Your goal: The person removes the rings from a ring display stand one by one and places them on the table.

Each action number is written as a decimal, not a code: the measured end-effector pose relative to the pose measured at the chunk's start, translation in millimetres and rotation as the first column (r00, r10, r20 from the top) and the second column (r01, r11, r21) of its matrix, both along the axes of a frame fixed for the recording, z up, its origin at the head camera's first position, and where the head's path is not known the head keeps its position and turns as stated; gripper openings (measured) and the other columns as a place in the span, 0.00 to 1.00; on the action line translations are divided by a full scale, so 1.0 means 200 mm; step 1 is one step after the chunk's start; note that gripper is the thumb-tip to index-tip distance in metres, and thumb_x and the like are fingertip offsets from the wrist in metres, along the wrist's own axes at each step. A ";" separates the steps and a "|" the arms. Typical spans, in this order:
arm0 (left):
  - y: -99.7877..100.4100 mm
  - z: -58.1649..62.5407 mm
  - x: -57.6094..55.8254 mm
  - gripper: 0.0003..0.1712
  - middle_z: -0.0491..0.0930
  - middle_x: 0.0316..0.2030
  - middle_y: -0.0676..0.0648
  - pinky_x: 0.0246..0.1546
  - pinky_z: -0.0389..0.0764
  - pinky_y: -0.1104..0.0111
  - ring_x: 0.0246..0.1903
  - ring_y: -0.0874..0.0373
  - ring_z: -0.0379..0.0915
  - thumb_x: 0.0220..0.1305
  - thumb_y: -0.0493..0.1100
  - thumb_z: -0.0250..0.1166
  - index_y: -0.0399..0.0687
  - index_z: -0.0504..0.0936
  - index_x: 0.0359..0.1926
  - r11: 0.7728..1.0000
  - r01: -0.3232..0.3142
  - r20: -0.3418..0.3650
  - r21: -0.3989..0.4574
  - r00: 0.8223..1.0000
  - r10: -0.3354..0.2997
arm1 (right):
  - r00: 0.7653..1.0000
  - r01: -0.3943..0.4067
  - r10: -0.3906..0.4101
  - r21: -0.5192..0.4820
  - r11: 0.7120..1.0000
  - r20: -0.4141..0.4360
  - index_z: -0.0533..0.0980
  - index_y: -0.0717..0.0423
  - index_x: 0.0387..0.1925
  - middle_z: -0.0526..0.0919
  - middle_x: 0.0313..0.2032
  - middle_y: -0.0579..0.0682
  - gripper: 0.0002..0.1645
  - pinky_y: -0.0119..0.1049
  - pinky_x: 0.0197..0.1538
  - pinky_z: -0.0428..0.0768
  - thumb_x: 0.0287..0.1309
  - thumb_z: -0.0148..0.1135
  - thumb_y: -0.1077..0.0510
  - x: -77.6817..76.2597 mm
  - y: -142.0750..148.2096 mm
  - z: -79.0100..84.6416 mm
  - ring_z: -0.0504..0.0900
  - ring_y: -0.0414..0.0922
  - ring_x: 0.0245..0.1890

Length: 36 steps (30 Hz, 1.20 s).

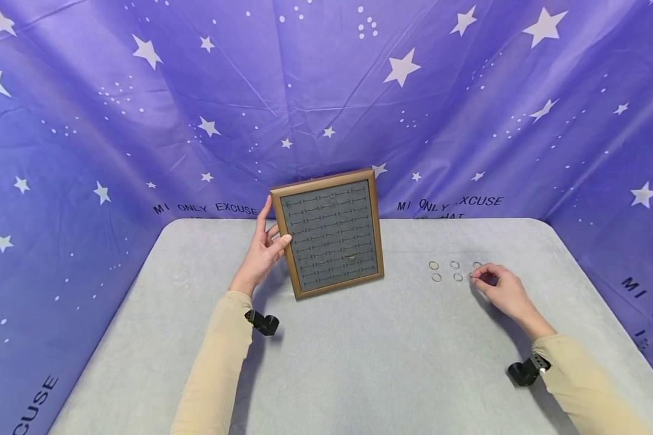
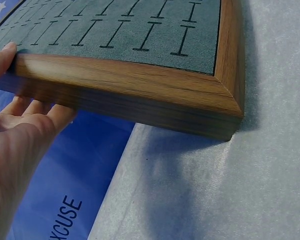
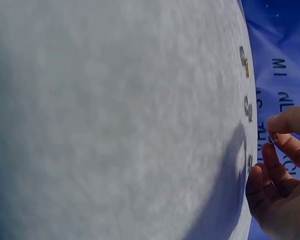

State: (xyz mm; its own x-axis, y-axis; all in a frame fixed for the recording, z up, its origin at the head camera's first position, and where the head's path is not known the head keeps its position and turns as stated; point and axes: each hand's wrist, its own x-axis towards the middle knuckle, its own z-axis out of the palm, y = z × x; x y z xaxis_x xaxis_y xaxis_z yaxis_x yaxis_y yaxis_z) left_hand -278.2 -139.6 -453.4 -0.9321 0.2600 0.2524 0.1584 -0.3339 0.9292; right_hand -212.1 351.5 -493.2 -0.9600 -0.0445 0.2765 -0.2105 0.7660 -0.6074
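Note:
A wooden-framed ring display tray [image 1: 332,284] with a slotted grey-green pad [image 2: 125,37] stands tilted on the table. My left hand [image 1: 261,254] grips its left side, thumb on the front of the frame and fingers [image 2: 60,116] behind and beneath. One gold-coloured ring [image 1: 350,257] sits in a slot low on the pad. Over at the right, my right hand [image 1: 500,291] pinches a small ring [image 3: 273,139] between thumb and fingertips. Beside that hand, several rings lie in two rows, among them a gold-toned ring [image 1: 433,265] and a silvery ring [image 1: 458,277].
A grey cloth-covered table [image 1: 359,362] spreads under everything. Behind it and along both sides hangs a purple curtain [image 1: 305,90] with white stars and lettering. Black wrist cameras [image 1: 263,323] sit on both forearms.

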 end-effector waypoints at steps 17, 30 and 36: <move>0.00 0.01 0.01 0.52 0.61 0.66 0.33 0.45 0.81 0.66 0.53 0.52 0.74 0.68 0.24 0.50 0.79 0.41 0.75 1.000 -0.001 0.003 -0.016 1.000 0.001 | 0.996 0.069 -0.071 0.052 0.996 0.049 0.77 0.63 0.29 0.80 0.30 0.57 0.03 0.35 0.33 0.68 0.54 0.61 0.65 -0.05 0.08 -0.02 0.73 0.45 0.31; 0.00 0.01 0.00 0.51 0.61 0.66 0.35 0.43 0.81 0.67 0.52 0.54 0.74 0.69 0.25 0.51 0.79 0.42 0.75 1.000 -0.003 0.010 -0.014 1.000 0.003 | 0.997 0.062 -0.064 0.049 0.997 0.045 0.79 0.64 0.31 0.80 0.30 0.57 0.04 0.35 0.33 0.69 0.53 0.63 0.65 -0.04 0.10 -0.02 0.72 0.37 0.29; 0.00 0.01 0.01 0.51 0.61 0.66 0.34 0.47 0.80 0.64 0.54 0.52 0.73 0.69 0.25 0.51 0.80 0.42 0.74 1.000 0.000 0.006 -0.011 1.000 0.000 | 0.994 0.087 -0.084 -0.049 0.995 0.063 0.78 0.69 0.40 0.82 0.33 0.61 0.10 0.21 0.31 0.69 0.57 0.60 0.66 -0.03 0.12 0.01 0.69 0.22 0.28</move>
